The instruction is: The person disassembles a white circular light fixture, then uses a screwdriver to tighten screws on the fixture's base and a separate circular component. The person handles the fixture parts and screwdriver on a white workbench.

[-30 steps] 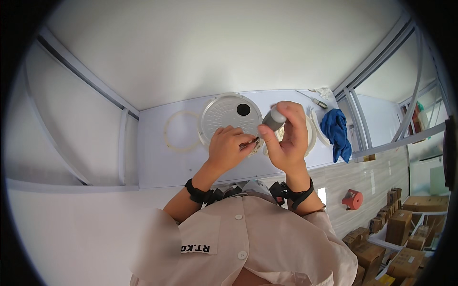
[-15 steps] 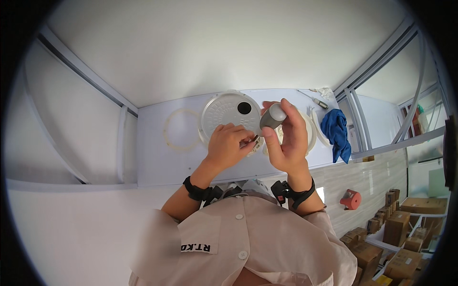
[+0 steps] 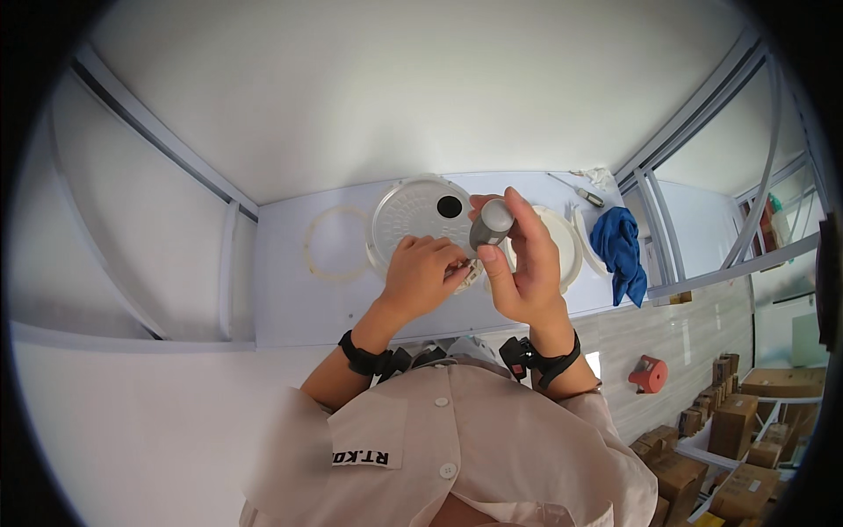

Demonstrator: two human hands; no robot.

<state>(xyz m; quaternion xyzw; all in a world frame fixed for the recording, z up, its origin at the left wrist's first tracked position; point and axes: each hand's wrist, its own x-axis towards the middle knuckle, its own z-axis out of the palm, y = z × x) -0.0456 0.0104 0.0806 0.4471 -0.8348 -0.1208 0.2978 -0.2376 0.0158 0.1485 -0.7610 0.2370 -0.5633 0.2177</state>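
Observation:
In my right hand (image 3: 529, 274) is a grey cylinder with a rounded, paler end (image 3: 491, 223), like the body of a small hand-held power tool; its lower end is hidden. My left hand (image 3: 425, 273) is closed beside that lower end, thumb and fingertips pinched together near the right rim of a round silver metal disc (image 3: 406, 211). What the pinch holds, if anything, is hidden. The disc has a black circular patch (image 3: 450, 207) near its far right side. A small cream-coloured part (image 3: 472, 277) shows just beyond my left fingertips.
A thin cream ring (image 3: 308, 252) lies left on the white table (image 3: 294, 312). Right of my hands are a round white plate (image 3: 569, 249), a curved white strip (image 3: 589, 241), a screwdriver (image 3: 589, 196) and a blue cloth (image 3: 618, 250). Metal framing (image 3: 654, 224) borders the right side.
My right hand and the grey cylinder have shifted slightly left and toward me, and the cylinder stands more upright. My left hand stays pinched in nearly the same place.

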